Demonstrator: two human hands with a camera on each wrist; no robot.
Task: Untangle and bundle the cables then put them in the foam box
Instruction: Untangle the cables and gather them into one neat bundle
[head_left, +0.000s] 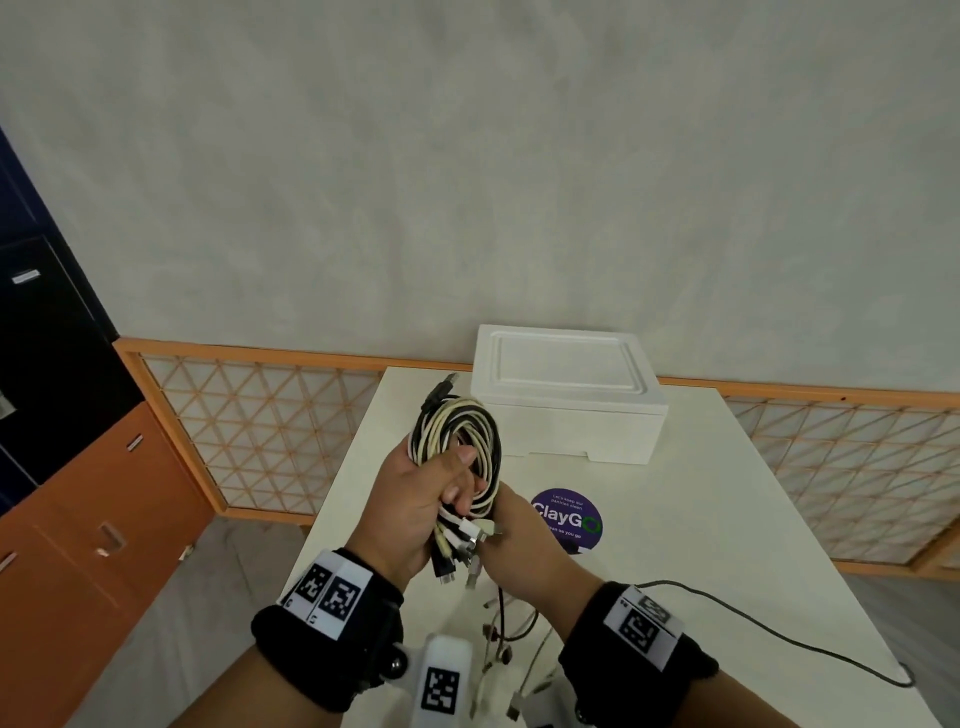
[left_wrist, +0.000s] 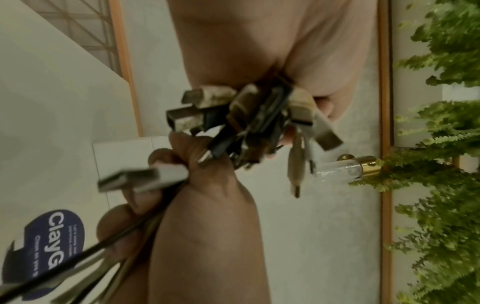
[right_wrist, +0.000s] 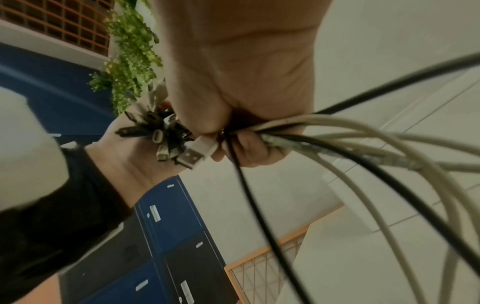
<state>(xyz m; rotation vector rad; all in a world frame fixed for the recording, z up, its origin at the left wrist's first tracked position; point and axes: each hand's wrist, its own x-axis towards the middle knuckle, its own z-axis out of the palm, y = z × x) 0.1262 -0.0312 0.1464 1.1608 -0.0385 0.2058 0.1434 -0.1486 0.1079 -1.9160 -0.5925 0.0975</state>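
Holding coiled cable bundle (head_left: 457, 447) at frame centre, left hand (head_left: 415, 499) fingers and thumb curled tight round coil; USB plugs (head_left: 462, 540) fan out below grip. Right hand (head_left: 524, 540) just beside, lower right, fingers clenched round trailing cable strands (right_wrist: 337, 139). Foam box (head_left: 566, 395) up-right of bundle, lid on, nearer right hand. Bundle long axis points toward upper frame. Judgement: lid must come off first.

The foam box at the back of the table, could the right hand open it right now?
Probably not yet. The right hand is busy gripping cable ends, and the left hand holds the cable bundle. The foam box has its lid on, though nothing sits between it and the hands.
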